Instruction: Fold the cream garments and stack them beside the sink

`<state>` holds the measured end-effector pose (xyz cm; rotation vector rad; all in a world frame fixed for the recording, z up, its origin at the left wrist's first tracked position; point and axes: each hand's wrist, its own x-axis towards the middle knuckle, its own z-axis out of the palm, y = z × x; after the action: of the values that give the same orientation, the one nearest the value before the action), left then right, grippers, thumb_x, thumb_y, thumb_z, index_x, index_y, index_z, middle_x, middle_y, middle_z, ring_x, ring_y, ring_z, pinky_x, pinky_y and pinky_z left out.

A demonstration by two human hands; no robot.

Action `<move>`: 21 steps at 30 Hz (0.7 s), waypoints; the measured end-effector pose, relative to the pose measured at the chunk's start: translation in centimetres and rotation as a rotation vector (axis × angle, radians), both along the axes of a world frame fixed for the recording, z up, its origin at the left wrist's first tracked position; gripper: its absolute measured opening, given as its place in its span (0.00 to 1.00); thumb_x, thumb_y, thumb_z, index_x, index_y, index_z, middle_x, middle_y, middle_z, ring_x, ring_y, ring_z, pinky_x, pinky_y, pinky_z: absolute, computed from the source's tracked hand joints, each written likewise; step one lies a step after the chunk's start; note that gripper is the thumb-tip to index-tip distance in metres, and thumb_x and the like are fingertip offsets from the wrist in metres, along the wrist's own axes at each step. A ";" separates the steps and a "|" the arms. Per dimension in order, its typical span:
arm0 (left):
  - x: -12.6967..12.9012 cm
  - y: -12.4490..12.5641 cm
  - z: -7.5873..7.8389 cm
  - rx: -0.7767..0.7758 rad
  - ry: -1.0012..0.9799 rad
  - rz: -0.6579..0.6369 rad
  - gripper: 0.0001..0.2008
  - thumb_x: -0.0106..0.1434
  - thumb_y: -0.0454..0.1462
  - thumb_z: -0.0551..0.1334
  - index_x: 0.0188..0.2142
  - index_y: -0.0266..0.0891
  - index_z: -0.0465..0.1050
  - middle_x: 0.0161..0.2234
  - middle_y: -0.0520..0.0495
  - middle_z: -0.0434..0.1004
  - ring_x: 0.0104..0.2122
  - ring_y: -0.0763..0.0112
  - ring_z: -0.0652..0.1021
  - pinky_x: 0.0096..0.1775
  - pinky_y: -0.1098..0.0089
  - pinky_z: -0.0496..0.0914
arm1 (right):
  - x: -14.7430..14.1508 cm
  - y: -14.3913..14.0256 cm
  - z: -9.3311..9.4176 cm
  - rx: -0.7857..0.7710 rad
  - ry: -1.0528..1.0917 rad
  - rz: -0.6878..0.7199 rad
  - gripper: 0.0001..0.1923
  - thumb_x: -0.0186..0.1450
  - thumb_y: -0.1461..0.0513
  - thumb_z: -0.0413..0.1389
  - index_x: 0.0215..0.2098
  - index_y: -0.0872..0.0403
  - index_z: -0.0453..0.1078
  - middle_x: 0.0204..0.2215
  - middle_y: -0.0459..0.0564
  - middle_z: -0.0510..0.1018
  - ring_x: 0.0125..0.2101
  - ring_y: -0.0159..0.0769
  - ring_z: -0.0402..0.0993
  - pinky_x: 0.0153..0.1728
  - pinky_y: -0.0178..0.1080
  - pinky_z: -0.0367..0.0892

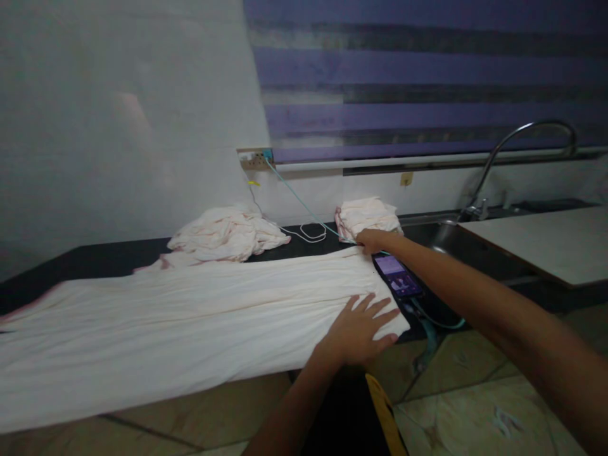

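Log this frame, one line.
left hand: flat on cloth | right hand: on cloth's far corner | phone: beside cloth

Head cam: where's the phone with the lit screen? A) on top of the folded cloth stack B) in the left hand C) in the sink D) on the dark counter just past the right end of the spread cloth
D: the lit-screen phone lies flat on the dark counter, beside the right edge of the spread pale pink cloth, under the right forearm.

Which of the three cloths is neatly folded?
The small stack at the back beside the sink. The middle one is crumpled; the big one lies spread flat.
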<state>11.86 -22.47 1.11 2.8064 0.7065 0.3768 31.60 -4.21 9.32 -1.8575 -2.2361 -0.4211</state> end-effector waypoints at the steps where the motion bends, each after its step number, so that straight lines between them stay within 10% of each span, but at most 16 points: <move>1: 0.1 0.1 -0.1 0.004 0.001 0.005 0.30 0.75 0.58 0.44 0.72 0.57 0.57 0.74 0.53 0.54 0.73 0.50 0.55 0.70 0.43 0.52 | 0.1 -0.6 0.5 -0.059 -0.016 0.033 0.16 0.69 0.63 0.54 0.41 0.70 0.79 0.45 0.63 0.82 0.44 0.34 0.78 0.49 0.36 0.65; 9: 0.5 0.3 -0.3 0.013 -0.018 0.002 0.29 0.75 0.57 0.46 0.71 0.57 0.58 0.73 0.53 0.56 0.72 0.51 0.58 0.70 0.45 0.51 | 2.9 -12.4 3.3 -0.210 -0.097 0.336 0.12 0.69 0.63 0.56 0.49 0.51 0.76 0.50 0.56 0.77 0.45 0.44 0.76 0.47 0.41 0.67; 14: 0.5 0.2 0.3 0.027 -0.053 -0.016 0.28 0.75 0.53 0.50 0.71 0.52 0.60 0.72 0.48 0.60 0.69 0.54 0.64 0.69 0.51 0.56 | 3.5 -20.6 1.6 -0.236 -0.159 0.377 0.10 0.71 0.64 0.52 0.47 0.51 0.74 0.48 0.56 0.75 0.44 0.42 0.74 0.43 0.39 0.66; 21: 0.4 0.1 0.5 -0.147 -0.170 -0.043 0.28 0.74 0.49 0.53 0.67 0.40 0.67 0.69 0.43 0.66 0.70 0.58 0.63 0.71 0.58 0.54 | 3.1 -24.9 -1.3 -0.234 -0.229 0.377 0.08 0.68 0.68 0.55 0.44 0.54 0.72 0.45 0.56 0.76 0.44 0.43 0.72 0.43 0.41 0.65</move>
<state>12.27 -22.38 1.61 2.6094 0.6096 0.5260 34.73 -29.15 8.04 -1.4890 -2.8221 -0.3297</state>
